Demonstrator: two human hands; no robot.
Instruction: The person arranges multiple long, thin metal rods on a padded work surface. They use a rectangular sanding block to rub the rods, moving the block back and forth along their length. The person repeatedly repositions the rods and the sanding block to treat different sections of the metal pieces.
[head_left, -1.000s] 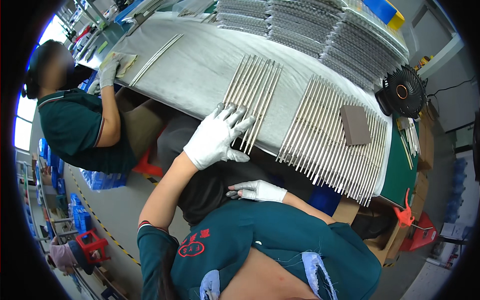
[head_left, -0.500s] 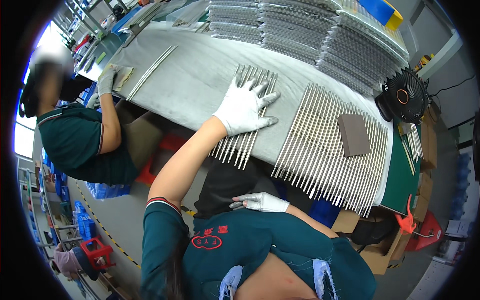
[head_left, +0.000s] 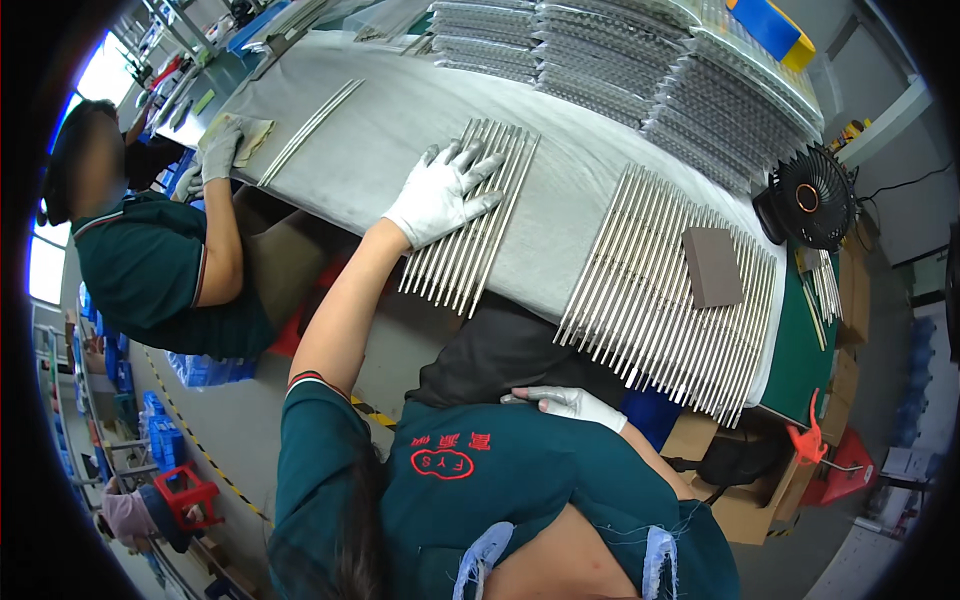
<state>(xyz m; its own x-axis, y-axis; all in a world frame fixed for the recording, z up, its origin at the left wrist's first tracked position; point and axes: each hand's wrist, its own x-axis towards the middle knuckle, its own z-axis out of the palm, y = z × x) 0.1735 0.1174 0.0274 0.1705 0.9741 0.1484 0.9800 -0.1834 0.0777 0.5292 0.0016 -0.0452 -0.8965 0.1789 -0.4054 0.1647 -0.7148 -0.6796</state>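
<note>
My left hand [head_left: 437, 203], in a white glove with grey fingertips, lies with its fingers spread on a small row of thin silvery metal rods [head_left: 462, 262]. The rods lie side by side, their near ends by the table's front edge; the hand covers part of them. To the right is a larger row of similar rods [head_left: 630, 285], apart from the small one. On top of that row rests a grey-brown block [head_left: 713, 267]. My right hand [head_left: 578, 406], also gloved, rests by my lap with its fingers stretched out, touching none of the rods.
Tall stacks of clear plastic trays [head_left: 600, 65] line the table's far side. A black fan [head_left: 808, 197] stands at the right end. A few rods [head_left: 312, 132] lie toward a co-worker [head_left: 160, 270] on the left, whose gloved hand is on a cloth. An orange-red clamp [head_left: 810, 440] grips the right corner.
My left hand and the small row of rods under it have shifted left, widening the gap to the larger row. My right hand stays by my lap.
</note>
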